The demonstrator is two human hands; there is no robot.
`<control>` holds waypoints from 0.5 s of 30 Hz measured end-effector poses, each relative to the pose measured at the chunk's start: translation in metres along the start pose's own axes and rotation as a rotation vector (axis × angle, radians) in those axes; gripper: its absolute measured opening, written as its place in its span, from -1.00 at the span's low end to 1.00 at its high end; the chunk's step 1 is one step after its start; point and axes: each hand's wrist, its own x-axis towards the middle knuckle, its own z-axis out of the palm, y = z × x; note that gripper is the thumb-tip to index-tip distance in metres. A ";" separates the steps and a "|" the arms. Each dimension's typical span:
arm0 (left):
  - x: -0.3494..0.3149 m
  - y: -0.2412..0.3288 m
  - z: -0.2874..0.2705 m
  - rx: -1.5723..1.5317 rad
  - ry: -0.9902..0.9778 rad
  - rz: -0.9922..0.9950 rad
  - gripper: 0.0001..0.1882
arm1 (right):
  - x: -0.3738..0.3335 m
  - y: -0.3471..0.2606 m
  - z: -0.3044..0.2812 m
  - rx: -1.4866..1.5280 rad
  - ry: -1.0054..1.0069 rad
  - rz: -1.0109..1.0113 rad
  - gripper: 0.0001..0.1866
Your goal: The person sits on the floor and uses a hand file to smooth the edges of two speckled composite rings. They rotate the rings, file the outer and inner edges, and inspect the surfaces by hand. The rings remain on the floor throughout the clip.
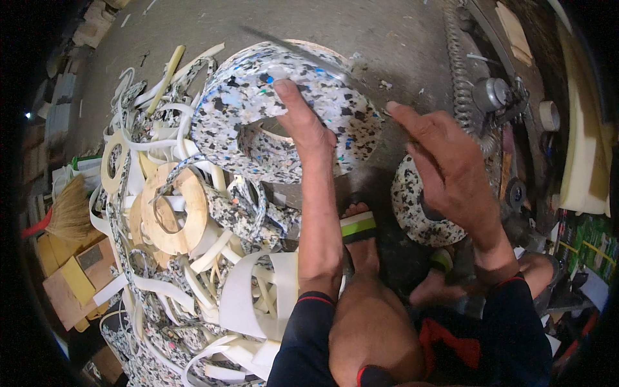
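Note:
A thick ring of speckled foam (pixel 222 116), white, black and blue, stands tilted in front of me. My left hand (pixel 306 122) grips it by the central hole, thumb on the upper face and the other fingers mostly hidden. My right hand (pixel 451 161) is closed at the ring's right side, holding a long thin knife (pixel 322 64). Its grey blade, smeared by motion, lies across the ring's upper far part; the handle is hidden in my fist. Whether the blade is in the foam or only over it, I cannot tell. A second speckled foam ring (pixel 406 200) lies below my right hand.
Foam strips and offcuts (pixel 161 297) heap up at the left, with pale wooden rings (pixel 187 226) among them. A broom (pixel 71 209) is at the far left. Along the right run a coiled hose (pixel 454 71) and a metal fitting (pixel 490 93). A tape roll (pixel 549 116) lies beyond.

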 end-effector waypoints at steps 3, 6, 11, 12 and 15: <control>0.003 0.008 -0.002 0.010 0.025 -0.064 -0.08 | -0.001 0.016 -0.003 -0.011 0.045 -0.011 -0.46; 0.004 0.013 0.000 0.041 0.084 -0.134 -0.10 | -0.005 0.029 -0.001 0.011 0.060 0.006 -0.49; 0.012 0.017 0.003 -0.006 0.137 -0.224 -0.12 | -0.010 0.055 0.016 0.048 -0.074 -0.008 -0.50; 0.014 0.018 0.003 0.007 0.140 -0.220 -0.07 | -0.011 0.064 0.020 0.196 -0.100 0.166 -0.50; 0.020 0.017 0.001 0.053 0.237 -0.224 0.04 | -0.018 0.090 0.026 0.482 -0.111 0.566 -0.50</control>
